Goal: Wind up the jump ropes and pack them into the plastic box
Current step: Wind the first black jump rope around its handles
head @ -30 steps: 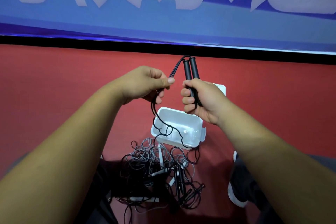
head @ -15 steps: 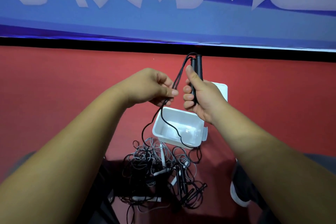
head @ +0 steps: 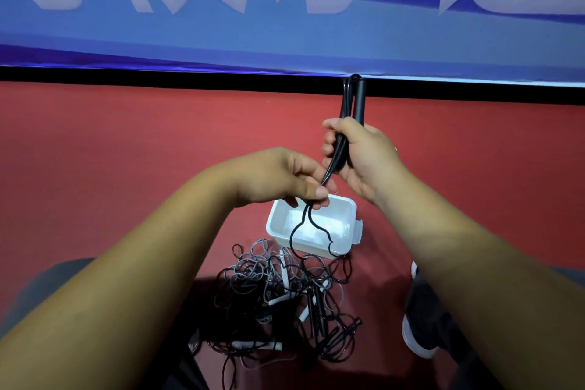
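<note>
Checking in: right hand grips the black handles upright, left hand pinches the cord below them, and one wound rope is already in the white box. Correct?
Not quite. The head view shows the white box holds no wound rope; only the hanging black cord crosses in front of it. The right hand and left hand are as you said.

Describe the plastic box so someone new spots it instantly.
On the red floor below the blue banner, look just under the two hands. The plastic box is a white, open, rectangular tub beyond the tangled rope pile: the only rigid container, with one black cord looping across it.
</note>
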Demonstrator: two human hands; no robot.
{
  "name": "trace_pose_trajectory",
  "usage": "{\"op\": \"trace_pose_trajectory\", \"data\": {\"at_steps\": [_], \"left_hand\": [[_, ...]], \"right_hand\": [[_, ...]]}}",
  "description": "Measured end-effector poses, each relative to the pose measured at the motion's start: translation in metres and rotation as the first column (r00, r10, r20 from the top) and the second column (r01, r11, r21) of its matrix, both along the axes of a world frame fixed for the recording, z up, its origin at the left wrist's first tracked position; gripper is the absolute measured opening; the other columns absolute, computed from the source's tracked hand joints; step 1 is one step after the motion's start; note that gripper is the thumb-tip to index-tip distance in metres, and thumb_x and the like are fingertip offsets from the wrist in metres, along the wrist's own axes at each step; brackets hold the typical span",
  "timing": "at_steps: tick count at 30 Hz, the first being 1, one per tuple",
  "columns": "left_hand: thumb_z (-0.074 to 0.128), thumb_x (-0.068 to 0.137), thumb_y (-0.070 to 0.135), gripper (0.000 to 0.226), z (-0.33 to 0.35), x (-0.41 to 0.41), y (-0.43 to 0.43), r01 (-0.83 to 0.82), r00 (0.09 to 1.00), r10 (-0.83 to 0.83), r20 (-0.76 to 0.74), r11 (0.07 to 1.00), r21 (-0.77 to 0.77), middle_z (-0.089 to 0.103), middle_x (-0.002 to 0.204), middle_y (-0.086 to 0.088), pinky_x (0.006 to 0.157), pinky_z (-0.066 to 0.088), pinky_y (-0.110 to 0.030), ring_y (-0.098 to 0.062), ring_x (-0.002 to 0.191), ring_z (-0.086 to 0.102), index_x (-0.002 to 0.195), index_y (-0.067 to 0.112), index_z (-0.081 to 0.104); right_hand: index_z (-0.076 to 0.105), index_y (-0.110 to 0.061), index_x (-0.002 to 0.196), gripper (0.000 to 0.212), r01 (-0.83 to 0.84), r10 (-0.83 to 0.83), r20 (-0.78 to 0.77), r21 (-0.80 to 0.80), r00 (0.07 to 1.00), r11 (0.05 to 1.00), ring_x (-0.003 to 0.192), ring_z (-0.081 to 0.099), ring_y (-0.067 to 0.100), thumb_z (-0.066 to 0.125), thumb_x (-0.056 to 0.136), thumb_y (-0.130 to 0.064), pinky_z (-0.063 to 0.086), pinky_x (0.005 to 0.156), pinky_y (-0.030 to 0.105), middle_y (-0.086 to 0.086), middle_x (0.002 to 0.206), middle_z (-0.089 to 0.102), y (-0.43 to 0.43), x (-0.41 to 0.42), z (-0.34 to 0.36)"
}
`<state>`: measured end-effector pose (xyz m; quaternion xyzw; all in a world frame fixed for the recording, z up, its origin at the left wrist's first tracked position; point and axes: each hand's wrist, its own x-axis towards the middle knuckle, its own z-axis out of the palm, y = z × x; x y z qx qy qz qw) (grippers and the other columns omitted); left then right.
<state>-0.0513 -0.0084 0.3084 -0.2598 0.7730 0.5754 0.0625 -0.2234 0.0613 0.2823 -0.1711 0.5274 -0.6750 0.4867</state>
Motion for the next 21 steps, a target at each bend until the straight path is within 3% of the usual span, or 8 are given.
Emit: {"op": "trace_pose_trajectory", "data": {"at_steps": [2,5,7,10,13,16,18,21], "left_hand": [[0.078,0.093,0.019,0.019,0.001,0.002,-0.004,0.008,0.999,-0.006,0.043,0.998,-0.057,0.080,0.097,0.001,0.079,0.050,-0.027,-0.005,0.085,0.069,0.112,0.019,0.077],[0.086,0.085,0.023,0.017,0.000,-0.002,-0.005,-0.046,0.997,0.055,0.052,0.986,-0.163,0.078,0.082,0.004,0.063,0.045,-0.013,-0.001,0.069,0.066,0.097,0.013,0.079],[0.084,0.086,0.032,0.023,0.000,-0.004,-0.003,-0.019,0.996,0.036,0.077,0.978,-0.210,0.079,0.082,0.002,0.062,0.044,-0.011,-0.002,0.068,0.066,0.089,0.010,0.077],[0.076,0.093,0.044,0.030,-0.004,-0.003,0.002,0.011,0.995,0.011,0.095,0.974,-0.228,0.080,0.084,-0.002,0.084,0.051,-0.026,-0.007,0.078,0.072,0.088,0.014,0.077],[0.068,0.100,0.041,0.032,-0.010,-0.001,0.002,0.033,0.997,-0.027,0.068,0.995,-0.090,0.079,0.091,-0.012,0.103,0.054,-0.040,-0.023,0.095,0.078,0.099,0.011,0.076],[0.068,0.101,0.028,0.020,-0.014,0.005,-0.007,0.196,0.977,-0.188,0.105,0.978,-0.072,0.080,0.104,-0.003,0.110,0.049,-0.036,-0.018,0.109,0.074,0.118,0.018,0.073],[0.072,0.098,0.015,0.021,-0.015,0.007,-0.013,0.219,0.970,-0.210,0.119,0.973,-0.069,0.080,0.105,0.000,0.105,0.051,-0.029,-0.012,0.107,0.073,0.119,0.020,0.074],[0.085,0.085,0.015,0.018,-0.013,0.006,-0.022,0.110,0.988,-0.085,0.126,0.973,-0.202,0.079,0.087,0.006,0.084,0.056,-0.027,-0.006,0.080,0.070,0.100,0.023,0.080]], "right_hand": [[0.076,-0.005,0.104,0.014,0.006,-0.005,0.035,-0.013,0.999,1.000,0.061,0.056,0.018,0.068,0.095,-0.013,0.048,0.058,0.030,0.005,0.074,0.059,0.000,-0.002,0.001],[0.075,-0.004,0.111,0.020,-0.006,0.008,0.060,-0.030,0.998,1.000,0.058,0.052,0.016,0.073,0.094,-0.014,0.045,0.055,0.029,0.003,0.073,0.056,0.001,0.000,0.000],[0.071,-0.007,0.117,0.026,-0.028,0.030,0.038,-0.038,0.999,0.999,0.058,0.051,0.014,0.078,0.094,-0.015,0.044,0.053,0.029,0.000,0.071,0.053,0.001,0.001,-0.003],[0.073,-0.009,0.120,0.024,-0.057,0.056,-0.028,-0.036,0.998,0.998,0.057,0.050,0.012,0.073,0.097,-0.009,0.044,0.054,0.028,-0.003,0.070,0.052,0.001,-0.002,-0.003],[0.074,-0.004,0.121,0.023,-0.027,0.026,-0.012,-0.033,1.000,0.999,0.059,0.050,0.013,0.064,0.100,-0.008,0.044,0.055,0.028,-0.001,0.069,0.052,0.001,-0.006,0.000],[0.073,-0.003,0.122,0.026,0.005,-0.005,-0.013,-0.027,1.000,1.000,0.062,0.057,0.016,0.059,0.102,-0.007,0.047,0.056,0.028,0.003,0.072,0.061,0.002,-0.009,0.005],[0.073,-0.008,0.125,0.027,-0.003,0.002,-0.049,-0.007,0.999,1.000,0.068,0.067,0.019,0.057,0.104,-0.010,0.053,0.059,0.028,0.005,0.076,0.069,0.004,-0.011,0.009],[0.067,-0.017,0.132,0.027,-0.103,0.104,-0.084,0.020,0.991,0.994,0.089,0.080,0.034,0.053,0.108,-0.017,0.062,0.067,0.040,0.014,0.089,0.076,0.010,-0.013,0.018]]}}
